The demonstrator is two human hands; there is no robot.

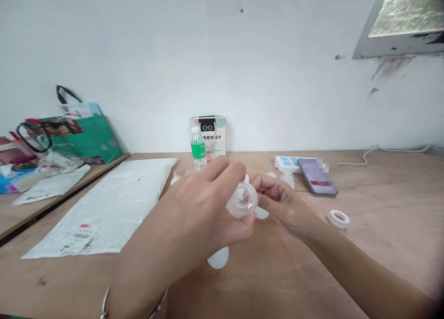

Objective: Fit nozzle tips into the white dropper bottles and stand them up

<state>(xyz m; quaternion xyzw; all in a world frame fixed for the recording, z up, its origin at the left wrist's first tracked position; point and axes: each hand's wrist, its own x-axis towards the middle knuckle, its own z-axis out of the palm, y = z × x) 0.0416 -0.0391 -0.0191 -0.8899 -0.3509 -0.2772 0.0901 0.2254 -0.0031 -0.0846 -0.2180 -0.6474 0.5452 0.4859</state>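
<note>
As clock directions here run from the clear cup (pixel 240 209), 12 being the wall side, entries are placed accordingly. Clear cup, one: at centre, held above the table (pixel 381 203), open end tilted toward the viewer, a whitish form inside. Left hand (pixel 204 196): fingers and thumb curled round the cup, gripping it; bracelet (pixel 106 304) on the wrist. Right hand (pixel 279 201): fingers bent, thumb and forefinger brought together at the cup's 3 o'clock edge; whether they grip the cup or a small part cannot be told. Oval piece (pixel 262 213), white: 4 o'clock, just beside the cup. Disc (pixel 218 258), white: 7 o'clock, partly under the left hand. Ring (pixel 333 220), white: 3 o'clock, lying flat, well apart. Power strip (pixel 286 165): 2 o'clock. Phone (pixel 315 178): between 2 and 3, propped against the strip. Bottle (pixel 198 150), green label: between 10 and 11, upright. Paper bag (pixel 218 140): 11 o'clock, behind the bottle. Mailer (pixel 118 198), white, labelled: 9 o'clock, flat. Green bag (pixel 99 140): between 9 and 10.
</note>
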